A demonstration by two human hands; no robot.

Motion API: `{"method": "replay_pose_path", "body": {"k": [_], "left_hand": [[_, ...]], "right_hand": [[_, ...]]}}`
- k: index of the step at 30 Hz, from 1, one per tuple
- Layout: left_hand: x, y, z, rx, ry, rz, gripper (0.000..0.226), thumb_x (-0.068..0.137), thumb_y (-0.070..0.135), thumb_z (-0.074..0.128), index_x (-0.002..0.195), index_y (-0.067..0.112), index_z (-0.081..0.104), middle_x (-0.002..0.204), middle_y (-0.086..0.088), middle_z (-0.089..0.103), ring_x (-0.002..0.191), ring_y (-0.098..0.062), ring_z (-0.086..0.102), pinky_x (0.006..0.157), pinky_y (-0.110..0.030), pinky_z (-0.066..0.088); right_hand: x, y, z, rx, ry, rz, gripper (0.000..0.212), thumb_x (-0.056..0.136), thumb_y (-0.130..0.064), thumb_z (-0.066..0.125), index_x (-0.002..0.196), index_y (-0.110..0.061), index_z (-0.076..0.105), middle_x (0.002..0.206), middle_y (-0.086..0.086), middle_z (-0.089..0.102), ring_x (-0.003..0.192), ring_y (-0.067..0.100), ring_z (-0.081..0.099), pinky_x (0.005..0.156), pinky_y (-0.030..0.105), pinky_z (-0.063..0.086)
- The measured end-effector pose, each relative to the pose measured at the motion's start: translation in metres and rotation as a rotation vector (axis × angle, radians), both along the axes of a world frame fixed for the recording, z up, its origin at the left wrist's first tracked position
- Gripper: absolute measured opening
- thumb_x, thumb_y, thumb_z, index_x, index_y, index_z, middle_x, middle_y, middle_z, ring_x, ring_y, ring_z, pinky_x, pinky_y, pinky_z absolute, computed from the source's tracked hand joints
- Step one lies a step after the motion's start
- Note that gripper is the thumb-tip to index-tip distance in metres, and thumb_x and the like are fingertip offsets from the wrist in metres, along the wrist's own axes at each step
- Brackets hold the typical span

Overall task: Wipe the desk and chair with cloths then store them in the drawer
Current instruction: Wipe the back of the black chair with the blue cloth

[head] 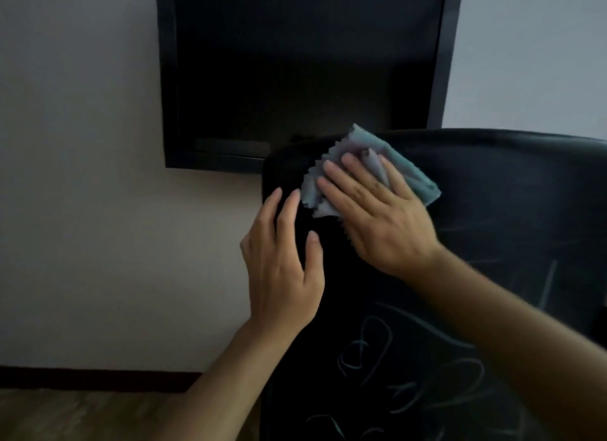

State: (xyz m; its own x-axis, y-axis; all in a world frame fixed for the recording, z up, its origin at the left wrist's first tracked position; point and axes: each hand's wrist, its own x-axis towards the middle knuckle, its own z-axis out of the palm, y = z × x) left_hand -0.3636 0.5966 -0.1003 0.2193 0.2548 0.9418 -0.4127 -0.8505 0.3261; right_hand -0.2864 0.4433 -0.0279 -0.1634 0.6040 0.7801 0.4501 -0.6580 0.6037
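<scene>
Cloth lies half hidden under flat right-hand fingers (left hand spread) on chair.

Two bare forearms reach in from the lower edge of the view, with no sleeve, cuff or glove anywhere along them. The left hand and the right hand wear no rings, and neither wrist carries a watch or band. The fingernails are short and unpainted. The right forearm, lying nearer the camera, looks broader and slightly blurred.
</scene>
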Motion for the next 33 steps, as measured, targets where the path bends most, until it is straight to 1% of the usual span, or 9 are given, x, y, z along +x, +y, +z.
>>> {"method": "replay_pose_path", "body": {"k": [2, 5, 9, 12, 15, 20, 27, 30, 33], "left_hand": [[0.003, -0.011, 0.01, 0.077, 0.005, -0.024, 0.053, 0.099, 0.033, 0.042, 0.149, 0.023, 0.033, 0.157, -0.002, 0.031, 0.146, -0.016, 0.029, 0.113, -0.03, 0.023], [0.009, -0.018, 0.015, 0.188, 0.06, -0.032, 0.053, 0.101, 0.034, 0.038, 0.152, 0.021, 0.032, 0.162, -0.003, 0.024, 0.151, -0.016, 0.015, 0.119, -0.042, 0.023], [0.012, -0.017, 0.011, 0.201, 0.153, -0.053, 0.055, 0.101, 0.035, 0.04, 0.153, 0.021, 0.03, 0.165, -0.001, 0.013, 0.153, -0.014, 0.003, 0.121, -0.05, 0.02], [0.007, -0.02, 0.013, 0.166, 0.152, -0.029, 0.056, 0.097, 0.034, 0.045, 0.151, 0.023, 0.033, 0.164, -0.001, 0.017, 0.152, -0.016, 0.008, 0.121, -0.045, 0.021], [0.0, -0.027, 0.017, 0.143, 0.144, -0.011, 0.055, 0.095, 0.033, 0.047, 0.148, 0.023, 0.038, 0.161, -0.003, 0.021, 0.151, -0.019, 0.014, 0.118, -0.035, 0.02], [-0.009, -0.039, 0.018, 0.265, 0.103, 0.026, 0.052, 0.093, 0.026, 0.049, 0.144, 0.017, 0.046, 0.157, -0.007, 0.032, 0.15, -0.022, 0.02, 0.116, -0.05, 0.03], [0.007, -0.07, 0.016, 0.454, 0.096, 0.067, 0.056, 0.093, 0.025, 0.048, 0.148, 0.02, 0.041, 0.16, -0.006, 0.029, 0.151, -0.022, 0.017, 0.118, -0.052, 0.025], [0.012, -0.083, 0.013, 0.471, 0.113, 0.084, 0.058, 0.091, 0.029, 0.048, 0.148, 0.02, 0.041, 0.16, -0.007, 0.029, 0.151, -0.024, 0.017, 0.119, -0.053, 0.019], [0.012, -0.096, 0.007, 0.508, 0.095, 0.086, 0.058, 0.089, 0.03, 0.05, 0.146, 0.02, 0.044, 0.159, -0.007, 0.031, 0.151, -0.024, 0.017, 0.12, -0.052, 0.013]], "right_hand": [[-0.001, 0.004, -0.042, 0.08, 0.09, 0.038, 0.051, 0.095, -0.02, 0.054, 0.144, -0.012, 0.045, 0.154, 0.007, 0.036, 0.147, 0.024, 0.025, 0.12, 0.05, 0.017], [-0.006, -0.009, -0.096, -0.118, 0.165, -0.024, 0.057, 0.089, -0.02, 0.064, 0.143, -0.013, 0.046, 0.151, 0.007, 0.038, 0.144, 0.025, 0.029, 0.119, 0.05, 0.022], [-0.007, -0.044, -0.038, -0.134, 0.17, 0.035, 0.047, 0.096, -0.019, 0.044, 0.143, -0.013, 0.044, 0.151, 0.004, 0.039, 0.145, 0.022, 0.03, 0.121, 0.046, 0.018], [-0.006, -0.063, 0.008, -0.121, 0.107, 0.048, 0.045, 0.1, -0.02, 0.043, 0.143, -0.009, 0.045, 0.152, 0.006, 0.04, 0.145, 0.023, 0.028, 0.12, 0.049, 0.02], [-0.007, -0.073, -0.012, -0.04, 0.146, 0.102, 0.045, 0.096, -0.016, 0.052, 0.14, -0.008, 0.049, 0.15, 0.008, 0.043, 0.145, 0.025, 0.03, 0.119, 0.052, 0.021], [-0.003, -0.106, -0.099, -0.206, 0.178, -0.026, 0.047, 0.095, -0.02, 0.048, 0.141, -0.013, 0.047, 0.15, 0.006, 0.041, 0.141, 0.023, 0.038, 0.12, 0.046, 0.021], [0.006, -0.115, -0.037, 0.024, 0.168, 0.058, 0.044, 0.101, -0.02, 0.044, 0.143, -0.008, 0.044, 0.152, 0.007, 0.038, 0.145, 0.024, 0.029, 0.12, 0.047, 0.02], [0.006, -0.11, -0.085, 0.118, 0.258, 0.117, 0.044, 0.099, -0.018, 0.044, 0.141, -0.009, 0.047, 0.151, 0.008, 0.04, 0.145, 0.026, 0.03, 0.118, 0.048, 0.025], [0.006, -0.128, -0.133, -0.07, 0.302, 0.092, 0.043, 0.1, -0.019, 0.043, 0.142, -0.01, 0.046, 0.151, 0.008, 0.04, 0.145, 0.026, 0.03, 0.116, 0.048, 0.029]]}}
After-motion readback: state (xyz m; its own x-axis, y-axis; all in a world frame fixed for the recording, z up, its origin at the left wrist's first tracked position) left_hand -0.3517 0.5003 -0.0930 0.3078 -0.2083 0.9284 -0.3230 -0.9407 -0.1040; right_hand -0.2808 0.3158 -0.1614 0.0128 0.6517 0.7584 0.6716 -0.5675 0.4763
